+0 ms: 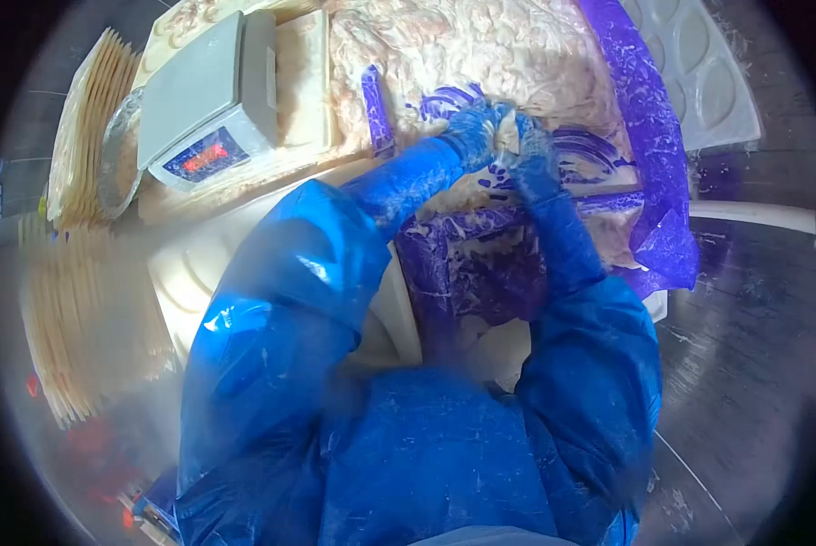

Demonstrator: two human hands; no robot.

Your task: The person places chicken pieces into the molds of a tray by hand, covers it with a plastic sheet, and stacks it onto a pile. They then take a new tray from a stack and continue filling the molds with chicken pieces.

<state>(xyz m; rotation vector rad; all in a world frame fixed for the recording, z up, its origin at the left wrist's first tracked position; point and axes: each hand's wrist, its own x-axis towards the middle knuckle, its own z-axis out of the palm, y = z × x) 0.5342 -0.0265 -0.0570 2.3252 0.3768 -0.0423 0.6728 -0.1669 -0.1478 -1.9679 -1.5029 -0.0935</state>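
Both my hands wear blue gloves and come together over a purple plastic sheet [476,241] smeared with pale bits. My left hand [471,129] and my right hand [532,146] are closed around a small piece of pale raw meat [509,135], gripping it from either side. Just beyond them spreads a large heap of pale raw meat pieces [462,45]. Streaks of purple plastic show through the meat around my fingers. The fingertips are partly hidden by the piece and by each other.
A digital scale [194,100] with a red display stands left of the heap on a pale tray [312,82]. Bundles of wooden skewers [89,318] lie farther left beside a clear round container [123,150]. A white moulded tray [713,82] sits at the upper right on the metal table [754,300].
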